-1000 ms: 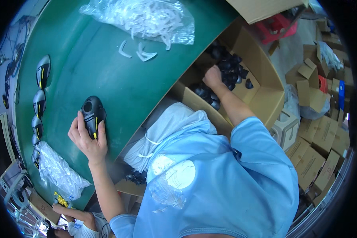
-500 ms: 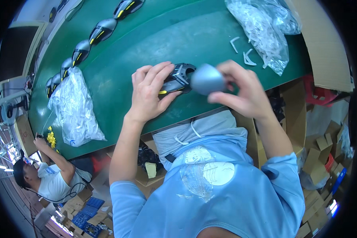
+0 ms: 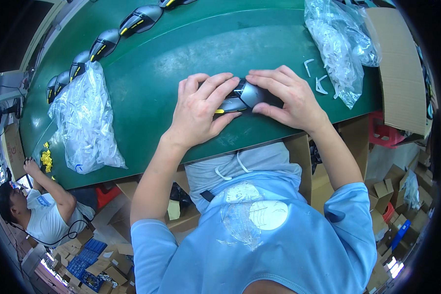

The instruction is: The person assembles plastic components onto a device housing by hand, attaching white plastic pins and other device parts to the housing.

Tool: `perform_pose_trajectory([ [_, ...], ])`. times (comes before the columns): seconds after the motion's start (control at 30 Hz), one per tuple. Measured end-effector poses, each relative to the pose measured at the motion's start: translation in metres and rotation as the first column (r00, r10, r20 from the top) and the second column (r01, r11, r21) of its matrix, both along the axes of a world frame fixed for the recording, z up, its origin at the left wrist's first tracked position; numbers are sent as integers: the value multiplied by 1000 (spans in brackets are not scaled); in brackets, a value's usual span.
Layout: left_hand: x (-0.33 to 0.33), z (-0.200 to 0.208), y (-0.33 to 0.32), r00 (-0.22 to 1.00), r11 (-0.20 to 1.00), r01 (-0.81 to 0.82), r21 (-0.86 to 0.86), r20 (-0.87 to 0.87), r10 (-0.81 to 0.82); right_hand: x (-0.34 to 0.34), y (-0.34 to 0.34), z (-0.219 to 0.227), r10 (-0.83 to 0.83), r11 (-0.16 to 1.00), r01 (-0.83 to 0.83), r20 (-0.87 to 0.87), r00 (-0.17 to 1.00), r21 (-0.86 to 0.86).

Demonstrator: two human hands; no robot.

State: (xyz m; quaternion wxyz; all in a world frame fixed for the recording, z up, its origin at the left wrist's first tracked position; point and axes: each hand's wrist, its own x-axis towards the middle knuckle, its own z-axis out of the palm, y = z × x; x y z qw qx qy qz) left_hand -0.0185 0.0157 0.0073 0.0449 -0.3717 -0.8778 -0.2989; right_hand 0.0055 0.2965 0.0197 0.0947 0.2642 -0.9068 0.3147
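I count seven yellow-striped, mouse-shaped housings [image 3: 252,94], two clear plastic bags [image 3: 85,127], one heap of yellow pieces [image 3: 46,159], one green surface [image 3: 157,63], and two people [image 3: 259,245].

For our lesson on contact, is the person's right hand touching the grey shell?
Touching. The head view shows the right hand holding the grey shell, fingers over its far edge, thumb against its near edge.

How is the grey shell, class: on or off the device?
Apparently on: the grey shell, in the right hand, meets the device that the left hand holds. Full seating cannot be told.
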Motion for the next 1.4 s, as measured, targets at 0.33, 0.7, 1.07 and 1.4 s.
perform_pose_trajectory([
  [0.33, 0, 1, -1, 1000, 1000, 22, -11, -18, -22, -17, 5, 2, 101, 990, -92, 82, 991, -107],
  [0.7, 5, 2, 7, 998, 998, 65, 26, -28, -64, -11, 13, 16, 178, 984, -178, 91, 980, -15],
  [1.07, 15, -2, 9, 998, 999, -29, 22, -46, 30, -15, 8, 11, 268, 953, -268, 23, 963, 143],
  [1.4, 13, -6, 14, 1000, 1000, 13, 22, -2, -13, -8, 15, 11, 181, 982, -186, 118, 976, 30],
])
